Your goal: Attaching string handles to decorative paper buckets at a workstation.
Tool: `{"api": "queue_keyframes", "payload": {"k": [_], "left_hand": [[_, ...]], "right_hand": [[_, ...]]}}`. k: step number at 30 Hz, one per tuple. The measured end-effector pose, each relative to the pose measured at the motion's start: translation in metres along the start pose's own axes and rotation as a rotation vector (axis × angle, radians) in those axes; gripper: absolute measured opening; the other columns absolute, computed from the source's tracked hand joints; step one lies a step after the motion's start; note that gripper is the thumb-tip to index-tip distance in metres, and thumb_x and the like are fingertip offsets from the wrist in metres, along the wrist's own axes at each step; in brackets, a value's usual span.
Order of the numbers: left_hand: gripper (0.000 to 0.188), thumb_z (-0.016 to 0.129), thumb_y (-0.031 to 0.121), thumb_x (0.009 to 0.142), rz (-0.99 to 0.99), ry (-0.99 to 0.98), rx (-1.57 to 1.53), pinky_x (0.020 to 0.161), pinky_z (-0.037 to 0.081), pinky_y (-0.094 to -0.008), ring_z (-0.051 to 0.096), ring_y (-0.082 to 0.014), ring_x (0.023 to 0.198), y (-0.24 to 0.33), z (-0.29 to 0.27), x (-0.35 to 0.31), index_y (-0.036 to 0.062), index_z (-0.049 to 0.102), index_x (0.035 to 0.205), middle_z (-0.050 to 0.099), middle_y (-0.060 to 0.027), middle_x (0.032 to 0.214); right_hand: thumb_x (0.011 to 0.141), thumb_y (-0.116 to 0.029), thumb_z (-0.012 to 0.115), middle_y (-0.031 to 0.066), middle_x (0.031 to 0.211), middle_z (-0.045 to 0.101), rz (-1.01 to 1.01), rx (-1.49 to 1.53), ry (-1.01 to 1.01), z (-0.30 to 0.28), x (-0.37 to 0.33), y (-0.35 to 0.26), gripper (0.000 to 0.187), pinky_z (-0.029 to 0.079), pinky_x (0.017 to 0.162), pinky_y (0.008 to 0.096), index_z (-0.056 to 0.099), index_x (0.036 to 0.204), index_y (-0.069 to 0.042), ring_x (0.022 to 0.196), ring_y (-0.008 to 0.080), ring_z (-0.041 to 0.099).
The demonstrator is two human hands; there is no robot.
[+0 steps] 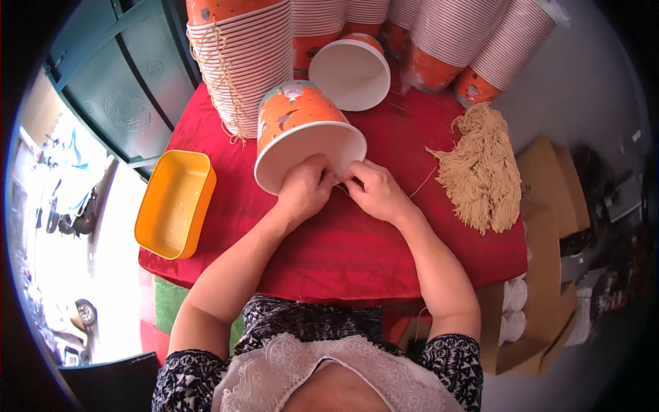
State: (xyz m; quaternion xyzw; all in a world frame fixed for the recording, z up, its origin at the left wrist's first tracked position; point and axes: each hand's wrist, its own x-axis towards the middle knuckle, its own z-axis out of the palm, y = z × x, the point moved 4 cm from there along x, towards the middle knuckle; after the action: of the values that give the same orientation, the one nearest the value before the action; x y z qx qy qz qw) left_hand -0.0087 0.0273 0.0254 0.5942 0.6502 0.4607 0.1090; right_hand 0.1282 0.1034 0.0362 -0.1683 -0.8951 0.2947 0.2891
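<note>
Apparently tying cord [423,185] at rim of tipped orange bucket [299,135], mid-table [329,254]. Pinching cord with right hand [375,191]; curling left hand [305,187] at bucket's mouth, can't tell on what. Probably calls next for pulling snug.

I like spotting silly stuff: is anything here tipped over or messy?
Yes: one orange bucket lies on its side behind the held bucket, unlike the neatly stacked buckets. I see nothing broken.
</note>
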Motion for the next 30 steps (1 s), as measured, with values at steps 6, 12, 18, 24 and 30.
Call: {"api": "queue_keyframes", "payload": {"k": [6,12,18,24,30], "left_hand": [[0.009,0.058,0.006,0.079,-0.015,0.020,0.115,0.068,0.050,-0.0463,0.062,-0.0398,0.076,-0.002,-0.001,0.001,-0.0028,0.060,0.080,0.064,-0.0220,0.080],[0.011,0.058,0.006,0.078,-0.032,0.066,0.205,0.068,0.050,-0.0469,0.062,-0.0420,0.076,-0.001,-0.001,0.003,-0.0053,0.060,0.079,0.063,-0.0243,0.079],[0.012,0.062,0.008,0.079,-0.136,-0.079,-0.189,0.060,0.049,-0.0365,0.061,-0.0233,0.065,0.000,-0.006,0.003,-0.0040,0.060,0.077,0.063,-0.0128,0.071],[0.013,0.061,0.013,0.086,-0.317,-0.234,-0.486,0.055,0.043,-0.0244,0.052,-0.0080,0.063,-0.002,0.000,0.004,0.0015,0.060,0.080,0.057,0.0001,0.069],[0.015,0.062,0.013,0.086,-0.230,-0.166,-0.283,0.060,0.047,-0.0281,0.056,-0.0122,0.066,0.002,0.001,0.007,-0.0019,0.062,0.081,0.062,-0.0050,0.071]], "right_hand": [[0.077,0.003,0.059,0.0171,0.084,0.059,-0.062,-0.017,-0.048,-0.001,-0.001,0.001,0.010,0.049,0.069,0.0390,0.056,0.087,0.002,0.077,0.0324,0.061],[0.075,0.003,0.056,0.0176,0.085,0.055,-0.054,-0.049,-0.120,-0.001,-0.002,0.001,0.009,0.048,0.071,0.0407,0.054,0.083,0.001,0.078,0.0339,0.057],[0.074,0.001,0.057,0.0183,0.086,0.055,-0.020,-0.030,-0.122,0.003,-0.003,0.007,0.010,0.048,0.072,0.0405,0.055,0.084,0.001,0.080,0.0343,0.057],[0.075,-0.001,0.056,0.0238,0.094,0.055,-0.001,-0.014,-0.165,0.001,-0.002,0.006,0.011,0.047,0.076,0.0468,0.054,0.084,0.004,0.088,0.0419,0.056],[0.074,0.000,0.056,0.0192,0.084,0.056,-0.030,-0.025,-0.129,0.004,-0.002,0.007,0.009,0.048,0.073,0.0408,0.055,0.083,0.002,0.080,0.0346,0.057]]}}
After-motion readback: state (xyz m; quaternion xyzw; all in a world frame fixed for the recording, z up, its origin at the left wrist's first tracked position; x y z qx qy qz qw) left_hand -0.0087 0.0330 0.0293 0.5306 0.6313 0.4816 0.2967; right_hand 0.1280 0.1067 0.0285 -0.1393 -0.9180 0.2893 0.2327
